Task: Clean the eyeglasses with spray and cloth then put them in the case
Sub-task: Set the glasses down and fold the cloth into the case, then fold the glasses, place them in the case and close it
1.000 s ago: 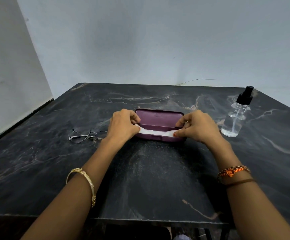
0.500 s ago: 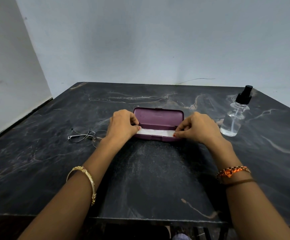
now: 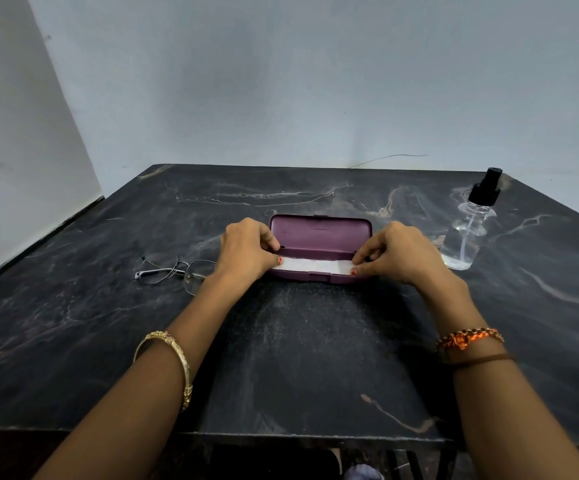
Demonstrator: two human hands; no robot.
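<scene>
a purple eyeglass case [image 3: 320, 237] lies open near the middle of the dark marbled bench [image 3: 298, 358], its lid standing up at the far side and the shallow tray toward the person. a white folded cloth [image 3: 312, 265] lies stretched lengthwise across the tray, along its near edge.

the left hand [image 3: 248, 252] is at the left end of the case, fingers curled, the thumb and forefinger pinching the left end of the cloth; a red-painted nail shows right at the cloth's edge. the right hand [image 3: 400, 256] is at the right end, fingers likewise curled, pinching the right end of the cloth between thumb and forefinger, another red nail touching the fabric. both hands rest low over the case rim, and the cloth runs flat between them.

the eyeglasses [image 3: 174, 271], thin wire-framed, lie on the bench just left of the left wrist, apart from the case and outside it; whether the temples are folded is hard to tell. the spray bottle [image 3: 468, 233], clear with a black pump top, stands upright on the bench to the right of the right hand, near but not touching it.

a gold bangle [image 3: 174, 362] circles the left forearm; an orange beaded bracelet [image 3: 468, 339] and a thin brown band [image 3: 482, 359] circle the right wrist. a pale wall [image 3: 281, 81] rises behind the bench.
</scene>
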